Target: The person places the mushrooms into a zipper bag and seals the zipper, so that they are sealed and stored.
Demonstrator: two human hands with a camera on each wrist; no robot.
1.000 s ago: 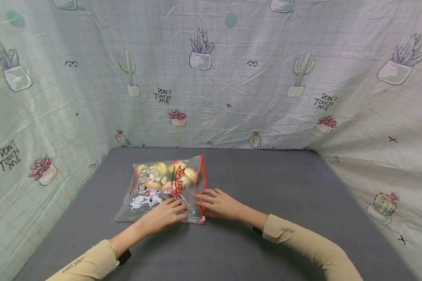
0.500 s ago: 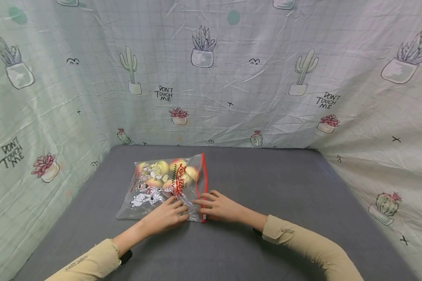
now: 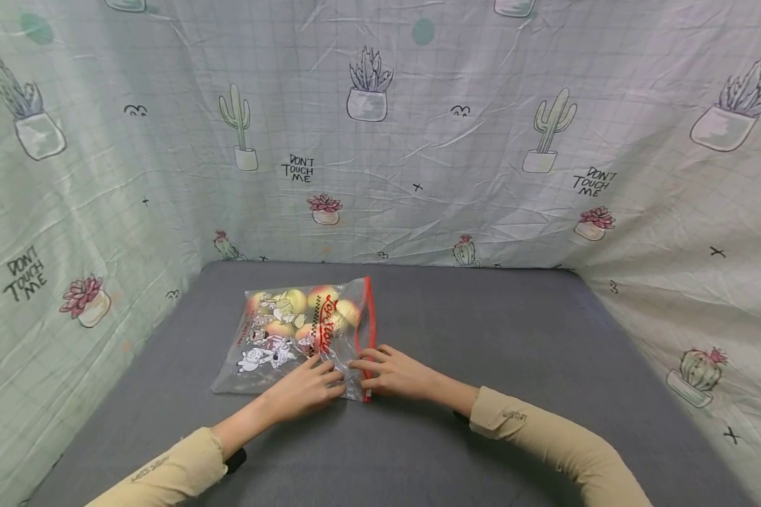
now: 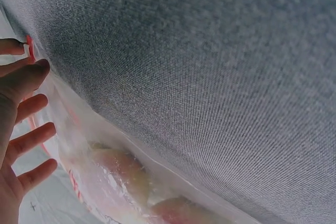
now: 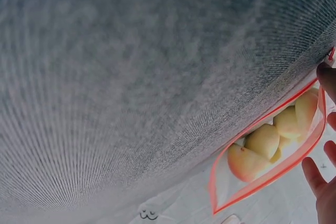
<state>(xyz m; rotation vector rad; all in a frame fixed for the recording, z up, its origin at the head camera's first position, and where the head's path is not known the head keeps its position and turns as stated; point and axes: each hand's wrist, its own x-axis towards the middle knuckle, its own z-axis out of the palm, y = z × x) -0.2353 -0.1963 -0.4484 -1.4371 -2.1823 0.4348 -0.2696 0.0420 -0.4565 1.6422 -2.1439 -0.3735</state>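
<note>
A clear zip bag [image 3: 228, 384] with cartoon print lies flat on the grey tabletop, its red zip edge [image 3: 372, 310] facing right. Several round yellow-and-red fruits [image 5: 261, 141] are inside, seen through the gaping mouth in the right wrist view. My left hand [image 3: 309, 387] pinches the bag's near side just left of the zip, thumb [image 4: 32, 77] low and the other fingers spread over the film. Beside it, my right hand [image 3: 396, 373] pinches the near end of the zip edge. Both index fingertips are hidden behind the thumbs in the wrist views.
A pale cloth curtain [image 3: 406, 148] printed with potted cacti surrounds the grey tabletop [image 3: 482, 324] at the back and on both sides. Dark straps show at both wrists, under beige sleeves [image 3: 545, 436].
The head view has shifted slightly. My left hand has edged a little to the right, nearer my right hand, which has slipped slightly lower over the zip end and now covers its white slider.
</note>
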